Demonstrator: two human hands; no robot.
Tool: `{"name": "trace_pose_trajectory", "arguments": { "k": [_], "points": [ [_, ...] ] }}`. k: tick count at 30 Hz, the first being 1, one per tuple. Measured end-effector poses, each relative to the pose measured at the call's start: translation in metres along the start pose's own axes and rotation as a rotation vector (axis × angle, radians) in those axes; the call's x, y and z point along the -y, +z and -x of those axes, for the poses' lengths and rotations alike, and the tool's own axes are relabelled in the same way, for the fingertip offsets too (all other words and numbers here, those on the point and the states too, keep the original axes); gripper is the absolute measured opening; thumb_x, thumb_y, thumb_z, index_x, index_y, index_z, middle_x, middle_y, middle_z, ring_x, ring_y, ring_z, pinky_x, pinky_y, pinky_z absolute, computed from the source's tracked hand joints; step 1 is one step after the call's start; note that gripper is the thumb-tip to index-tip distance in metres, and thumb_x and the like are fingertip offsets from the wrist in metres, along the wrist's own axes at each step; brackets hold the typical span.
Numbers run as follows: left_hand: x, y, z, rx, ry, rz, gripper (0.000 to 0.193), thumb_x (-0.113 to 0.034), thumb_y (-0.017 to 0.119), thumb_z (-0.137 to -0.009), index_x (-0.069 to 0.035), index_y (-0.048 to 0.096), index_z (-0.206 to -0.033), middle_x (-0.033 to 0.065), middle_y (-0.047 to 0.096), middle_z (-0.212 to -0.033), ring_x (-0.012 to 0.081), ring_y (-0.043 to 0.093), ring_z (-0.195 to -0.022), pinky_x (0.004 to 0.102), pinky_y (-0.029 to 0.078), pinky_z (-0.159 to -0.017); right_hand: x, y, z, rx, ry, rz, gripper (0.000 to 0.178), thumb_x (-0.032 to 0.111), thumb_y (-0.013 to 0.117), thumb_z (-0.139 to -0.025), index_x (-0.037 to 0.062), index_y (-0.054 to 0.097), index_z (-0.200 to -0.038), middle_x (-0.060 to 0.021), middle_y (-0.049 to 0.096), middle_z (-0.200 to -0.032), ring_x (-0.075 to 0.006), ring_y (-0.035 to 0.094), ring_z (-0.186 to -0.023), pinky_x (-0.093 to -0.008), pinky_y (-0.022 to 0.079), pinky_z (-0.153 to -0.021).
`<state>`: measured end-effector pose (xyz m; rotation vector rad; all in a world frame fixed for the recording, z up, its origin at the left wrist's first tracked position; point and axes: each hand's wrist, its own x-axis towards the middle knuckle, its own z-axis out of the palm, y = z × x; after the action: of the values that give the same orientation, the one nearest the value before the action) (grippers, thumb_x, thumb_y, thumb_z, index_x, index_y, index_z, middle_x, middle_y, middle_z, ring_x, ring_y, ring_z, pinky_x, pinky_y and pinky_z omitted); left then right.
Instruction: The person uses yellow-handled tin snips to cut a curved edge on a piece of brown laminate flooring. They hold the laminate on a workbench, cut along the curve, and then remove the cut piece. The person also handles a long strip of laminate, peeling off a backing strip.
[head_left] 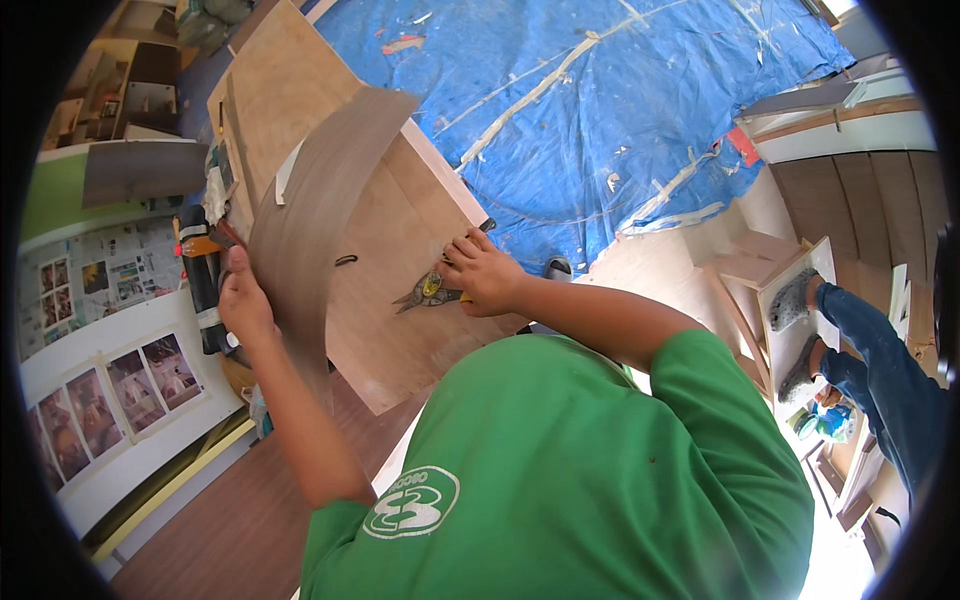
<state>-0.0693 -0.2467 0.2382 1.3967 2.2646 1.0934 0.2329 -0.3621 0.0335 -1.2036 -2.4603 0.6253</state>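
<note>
The left hand [243, 300] is clenched on the near left edge of a thin, flexible brown veneer strip [320, 190], whose long axis curves up and away to the right above a flat plywood board [400, 250] on the counter. The right hand [487, 272] is closed around the yellow handles of metal snips [428, 292], which lie on the board just right of the strip, blades pointing left toward it. The right hand is nearer the snips; the strip lies left of that grip.

Two hands work here, the left hand [243, 300] and the right hand [487, 272]. There is one curved strip of brown veneer [315, 205], one pair of snips [428, 292], one plywood board [400, 250], one blue tarp [600, 110], and one other person in jeans [885, 360].
</note>
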Motion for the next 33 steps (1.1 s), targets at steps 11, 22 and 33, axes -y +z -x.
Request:
{"name": "trace_pose_trajectory", "arguments": {
  "k": [11,22,33],
  "points": [
    [-0.016,0.008,0.047,0.392,-0.014,0.266,0.022,-0.020,0.080,-0.092,-0.004,0.065,-0.090,-0.0034,0.062,-0.081,0.0049,0.051,-0.071,0.0214,0.041,-0.066,0.011,0.010,-0.025,0.095,-0.108,0.058,0.078,0.043,0.075,-0.080,0.0108,0.052,-0.147,-0.0201,0.049,-0.146,-0.0372,0.035,-0.146,-0.0620,0.015,-0.124],
    [-0.068,0.003,0.103,0.343,0.244,0.050,0.037,-0.030,0.084,-0.088,-0.003,0.060,-0.082,-0.0005,0.055,-0.070,0.0088,0.047,-0.065,0.0275,0.041,-0.060,0.014,-0.176,-0.020,-0.775,0.391,-0.597,0.015,0.019,0.068,-0.096,0.0040,0.067,-0.093,-0.0156,0.067,-0.084,-0.0336,0.067,-0.079,-0.0429,0.052,-0.068],
    [-0.101,0.013,0.147,0.378,0.474,0.151,0.038,-0.032,0.084,-0.086,-0.003,0.061,-0.080,0.0057,0.059,-0.068,0.0127,0.051,-0.063,0.0310,0.043,-0.059,0.027,-0.278,-0.027,-0.312,0.444,-0.408,0.026,0.023,0.068,-0.092,-0.0019,0.066,-0.083,-0.0114,0.061,-0.075,-0.0230,0.058,-0.067,-0.0382,0.047,-0.063]
  ]
}}
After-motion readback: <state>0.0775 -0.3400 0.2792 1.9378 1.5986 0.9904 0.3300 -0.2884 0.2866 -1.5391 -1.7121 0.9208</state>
